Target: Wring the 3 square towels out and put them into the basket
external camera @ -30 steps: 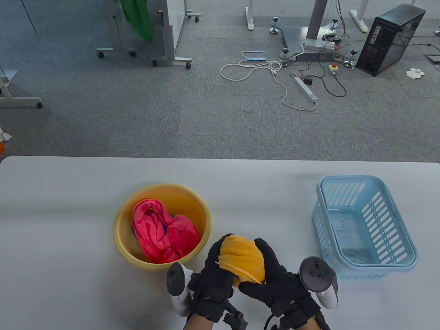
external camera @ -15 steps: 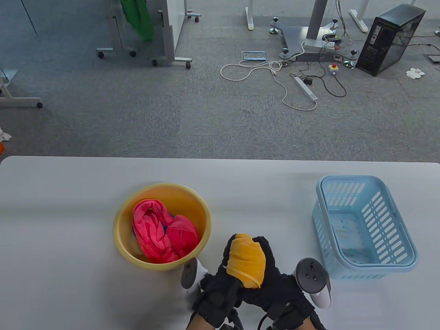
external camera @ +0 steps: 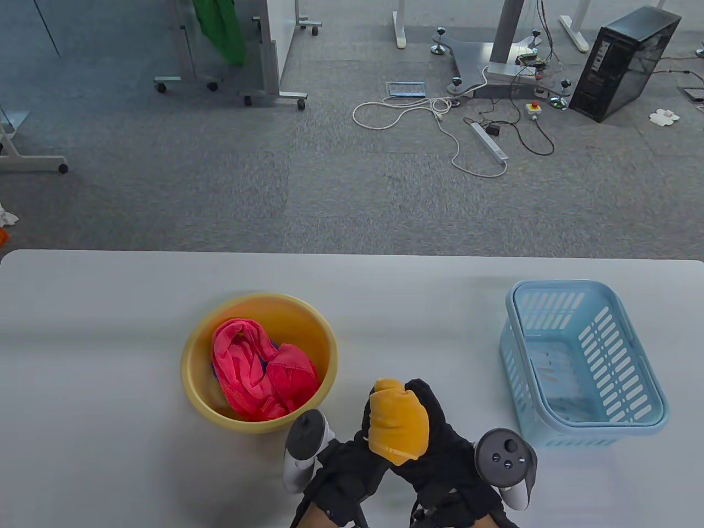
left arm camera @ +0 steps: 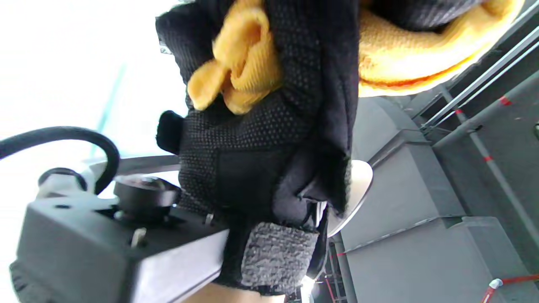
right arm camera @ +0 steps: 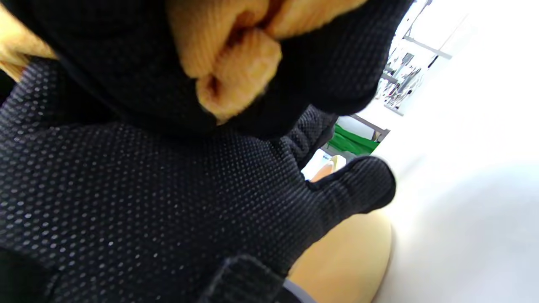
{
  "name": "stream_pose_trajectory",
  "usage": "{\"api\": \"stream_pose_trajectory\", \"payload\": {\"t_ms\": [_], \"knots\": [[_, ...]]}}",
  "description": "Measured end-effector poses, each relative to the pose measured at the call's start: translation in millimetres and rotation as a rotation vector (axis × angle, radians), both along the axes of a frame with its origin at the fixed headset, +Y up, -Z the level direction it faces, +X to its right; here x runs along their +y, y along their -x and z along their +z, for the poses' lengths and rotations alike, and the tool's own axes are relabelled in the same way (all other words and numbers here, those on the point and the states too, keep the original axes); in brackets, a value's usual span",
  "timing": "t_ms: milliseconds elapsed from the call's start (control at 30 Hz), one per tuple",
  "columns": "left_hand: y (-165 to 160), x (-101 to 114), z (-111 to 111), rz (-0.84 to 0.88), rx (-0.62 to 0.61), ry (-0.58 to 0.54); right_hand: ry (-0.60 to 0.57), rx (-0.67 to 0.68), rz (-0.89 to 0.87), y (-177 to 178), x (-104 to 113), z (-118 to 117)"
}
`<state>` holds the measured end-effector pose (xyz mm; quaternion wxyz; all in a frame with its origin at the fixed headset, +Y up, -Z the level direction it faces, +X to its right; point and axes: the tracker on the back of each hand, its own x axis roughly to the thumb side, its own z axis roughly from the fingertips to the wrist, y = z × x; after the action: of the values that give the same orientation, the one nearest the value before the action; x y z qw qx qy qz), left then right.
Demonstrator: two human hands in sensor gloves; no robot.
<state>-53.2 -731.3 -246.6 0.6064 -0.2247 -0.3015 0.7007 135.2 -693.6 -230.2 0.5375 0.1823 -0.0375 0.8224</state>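
Note:
An orange towel (external camera: 397, 421) is bunched tight between both gloved hands above the table's front edge. My left hand (external camera: 360, 451) grips its left side and my right hand (external camera: 440, 440) wraps its right side. The left wrist view shows the orange towel (left arm camera: 244, 63) squeezed out between black fingers, and the right wrist view shows folds of the orange towel (right arm camera: 236, 71) pressed in the palm. A pink towel (external camera: 258, 371) lies crumpled in the yellow basin (external camera: 198, 352), with a bit of blue cloth under it. The light blue basket (external camera: 638, 423) stands to the right and holds no towel.
The grey table (external camera: 99, 385) has its far edge at mid-frame. Beyond it lies carpet with cables, a power strip (external camera: 489, 142), a black computer tower (external camera: 621, 63) and wheeled frames. The basin sits just left of my hands, the basket just right.
Both hands have drawn closer together and shifted slightly right, squeezing the orange towel into a narrower bundle. The basin, pink towel and basket have not moved.

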Motion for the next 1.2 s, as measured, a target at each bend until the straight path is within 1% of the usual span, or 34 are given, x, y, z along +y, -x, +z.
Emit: {"api": "stream_pose_trajectory", "payload": {"t_ms": [67, 233, 367, 467, 533, 600, 633, 667, 700, 767, 800, 833, 867, 933, 1067, 1100, 1200], "knots": [[1, -2, -1, -0.004, -0.002, -0.004, -0.001, -0.013, 0.016, 0, 0, 0], [2, -3, 0, 0.026, 0.010, 0.077, -0.001, -0.058, 0.057, -6, 5, 1], [3, 0, -2, 0.007, 0.006, 0.092, -0.002, -0.112, 0.085, -15, 9, 1], [5, 1, -2, -0.018, 0.038, 0.090, 0.016, -0.184, 0.092, -23, 9, 1], [9, 1, -2, -0.029, 0.073, 0.132, 0.024, -0.250, 0.102, -27, 9, 2], [15, 0, -3, 0.002, 0.080, 0.152, 0.030, -0.309, 0.100, -32, 9, 3], [20, 0, -3, 0.044, 0.096, 0.183, 0.017, -0.345, 0.112, -34, 11, 4], [22, 0, -3, 0.077, 0.120, 0.201, -0.016, -0.378, 0.150, -34, 13, 6], [25, 0, -3, 0.111, 0.173, 0.231, -0.109, -0.413, 0.276, -32, 18, 8], [29, 0, -3, 0.130, 0.221, 0.244, -0.200, -0.440, 0.431, -25, 24, 13], [29, -1, -3, 0.125, 0.219, 0.243, -0.238, -0.444, 0.460, -20, 26, 15], [28, -1, -4, 0.126, 0.193, 0.248, -0.266, -0.438, 0.477, -15, 27, 17], [28, -1, -4, 0.132, 0.161, 0.266, -0.280, -0.441, 0.493, -12, 28, 18], [25, -2, -3, 0.182, 0.096, 0.316, -0.339, -0.457, 0.592, -5, 30, 21], [23, -4, -1, 0.221, 0.089, 0.401, -0.395, -0.457, 0.688, 7, 28, 25], [25, -5, 0, 0.217, 0.106, 0.448, -0.418, -0.460, 0.725, 12, 26, 26], [25, -6, 2, 0.275, 0.114, 0.521, -0.480, -0.467, 0.813, 26, 20, 29]]}}
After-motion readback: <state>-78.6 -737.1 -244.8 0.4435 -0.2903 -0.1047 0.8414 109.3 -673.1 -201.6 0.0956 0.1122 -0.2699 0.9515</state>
